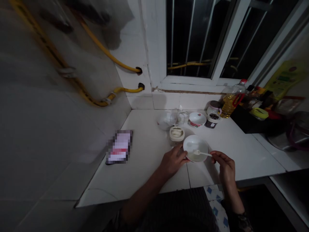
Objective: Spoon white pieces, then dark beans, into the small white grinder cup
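A small white bowl sits on the white counter in front of me. My left hand grips the bowl's left rim with curled fingers. My right hand pinches the handle of a small white spoon, whose head rests inside the bowl. Just behind the bowl stands a small jar with a cream lid.
Further back are a clear glass dish, a red-patterned bowl, a dark jar and an oil bottle. A phone leans at the left wall. Pots and packets crowd the right. Yellow gas pipes run along the wall.
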Demonstrator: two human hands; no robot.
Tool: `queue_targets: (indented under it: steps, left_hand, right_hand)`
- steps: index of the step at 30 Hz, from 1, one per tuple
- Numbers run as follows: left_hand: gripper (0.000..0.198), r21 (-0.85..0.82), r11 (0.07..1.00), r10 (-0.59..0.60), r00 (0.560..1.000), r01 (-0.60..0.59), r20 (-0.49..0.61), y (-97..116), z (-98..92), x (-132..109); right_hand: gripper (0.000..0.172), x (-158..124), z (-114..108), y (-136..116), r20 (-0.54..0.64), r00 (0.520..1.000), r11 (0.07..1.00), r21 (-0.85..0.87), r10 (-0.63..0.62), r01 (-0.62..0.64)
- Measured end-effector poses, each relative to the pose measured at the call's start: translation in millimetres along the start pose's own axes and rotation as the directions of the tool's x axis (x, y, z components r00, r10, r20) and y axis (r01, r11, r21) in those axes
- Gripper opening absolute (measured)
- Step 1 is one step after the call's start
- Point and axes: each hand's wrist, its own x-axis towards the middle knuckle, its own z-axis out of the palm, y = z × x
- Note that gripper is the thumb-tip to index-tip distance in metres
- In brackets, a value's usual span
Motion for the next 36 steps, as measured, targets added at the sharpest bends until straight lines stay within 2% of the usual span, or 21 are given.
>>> queue_targets:
  steps: [7, 11, 15, 20, 21, 22, 23, 25, 26, 27, 28, 29, 30, 32, 33, 36]
  left_hand:
    - [0.028, -0.078, 0.994, -0.074, 0.997, 0.075, 0.017, 1.3, -2.4, 2.8]
    - [0.026, -0.120, 0.987, -0.100, 0.994, 0.105, 0.053, 0.8, -2.0, 2.5]
    - [0.026, -0.122, 0.984, -0.120, 0.989, 0.129, 0.083, -0.1, -0.2, 0.8]
    - [0.027, -0.117, 0.986, -0.110, 0.990, 0.120, 0.083, 1.0, -2.4, 2.6]
    - [0.027, -0.117, 0.986, -0.108, 0.991, 0.117, 0.079, 1.5, -3.1, 3.3]
    - [0.027, -0.117, 0.986, -0.108, 0.991, 0.116, 0.077, 2.1, -3.7, 4.0]
    - [0.026, -0.116, 0.986, -0.112, 0.991, 0.120, 0.076, 2.7, -4.0, 4.5]
    - [0.025, -0.121, 0.985, -0.118, 0.990, 0.127, 0.079, 3.5, -3.9, 4.8]
    - [0.024, -0.123, 0.984, -0.121, 0.989, 0.130, 0.082, 3.7, -3.4, 4.6]
    - [0.024, -0.123, 0.983, -0.124, 0.989, 0.134, 0.085, 3.8, -2.9, 4.3]
    - [0.024, -0.122, 0.983, -0.127, 0.988, 0.138, 0.089, 3.8, -2.4, 3.9]
    - [0.025, -0.120, 0.983, -0.131, 0.987, 0.142, 0.094, 3.7, -1.9, 3.6]
    - [0.026, -0.118, 0.982, -0.133, 0.986, 0.145, 0.099, 3.6, -1.7, 3.4]
    - [0.028, -0.121, 0.982, -0.132, 0.986, 0.144, 0.103, 3.6, -2.1, 3.8]
    - [0.028, -0.124, 0.982, -0.127, 0.987, 0.139, 0.101, 3.7, -2.7, 4.3]
    - [0.027, -0.115, 0.986, -0.109, 0.990, 0.119, 0.085, 3.9, -5.2, 6.0]
  right_hand:
    - [0.020, 8.5, 2.9, 11.8, 0.011, 0.996, 0.993, 0.085, 0.085, -0.085]
    - [0.019, 16.1, 9.5, 5.3, -0.001, 0.998, 0.992, 0.106, 0.063, -0.062]
    - [0.017, 29.5, 26.4, -12.9, 0.038, 0.999, 0.994, 0.112, -0.021, 0.017]
    - [0.018, 42.9, 59.4, -30.5, 0.097, 0.962, 0.967, -0.006, -0.255, 0.257]
    - [0.018, 43.4, 65.7, -31.2, 0.108, 0.935, 0.935, -0.070, -0.338, 0.346]
    - [0.018, 43.0, 71.2, -30.9, 0.133, 0.888, 0.877, -0.148, -0.441, 0.458]
    - [0.018, 41.9, 75.7, -29.9, 0.183, 0.817, 0.785, -0.228, -0.547, 0.577]
    - [0.021, 38.8, 81.4, -26.3, 0.342, 0.623, 0.526, -0.340, -0.704, 0.780]
    - [0.024, 37.3, 82.6, -24.4, 0.421, 0.529, 0.399, -0.361, -0.737, 0.843]
    - [0.027, 36.1, 82.9, -22.9, 0.481, 0.455, 0.298, -0.368, -0.750, 0.881]
    - [0.030, 35.4, 82.5, -21.8, 0.515, 0.406, 0.229, -0.373, -0.755, 0.899]
    - [0.032, 35.1, 81.5, -21.4, 0.526, 0.381, 0.194, -0.376, -0.760, 0.906]
    - [0.032, 35.2, 80.2, -21.6, 0.517, 0.380, 0.194, -0.378, -0.767, 0.905]
    - [0.028, 36.1, 76.6, -23.1, 0.452, 0.440, 0.287, -0.369, -0.776, 0.884]
    - [0.024, 36.5, 74.1, -23.7, 0.403, 0.498, 0.369, -0.358, -0.768, 0.858]
    - [0.016, 35.3, 62.0, -22.2, 0.233, 0.734, 0.672, -0.297, -0.637, 0.678]
